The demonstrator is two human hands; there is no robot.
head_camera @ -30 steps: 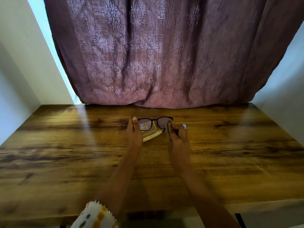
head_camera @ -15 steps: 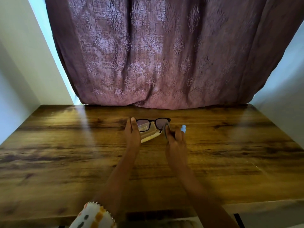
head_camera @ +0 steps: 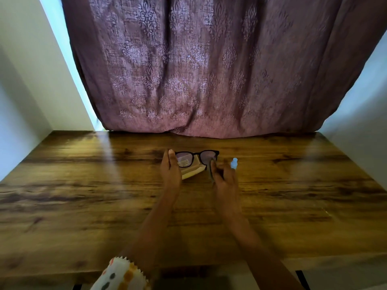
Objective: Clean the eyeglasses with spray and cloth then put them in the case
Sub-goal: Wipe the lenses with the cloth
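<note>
Just above the middle of the frame, your left hand [head_camera: 170, 171] holds the glasses [head_camera: 196, 158] upright by their left end, fingers closed lightly on the frame, lenses facing you. Your right hand [head_camera: 224, 178] sits just right of it, thumb and fingers pinched on a dark cloth [head_camera: 210, 167] pressed against the right-hand lens. Behind the glasses, partly hidden, a pale case [head_camera: 191, 172] lies on the table [head_camera: 83, 195]; whether it is open cannot be told. The small blue spray [head_camera: 234, 163] stands just right of your right hand. This looks like the wiping step. To do it well, keep your left grip on the frame rather than the lens, sandwich the lens in cloth on both sides, and rub gently in small circles from centre to edge. Then do the left-hand lens the same way. Avoid knocking the spray with your knuckles; it is close.
</note>
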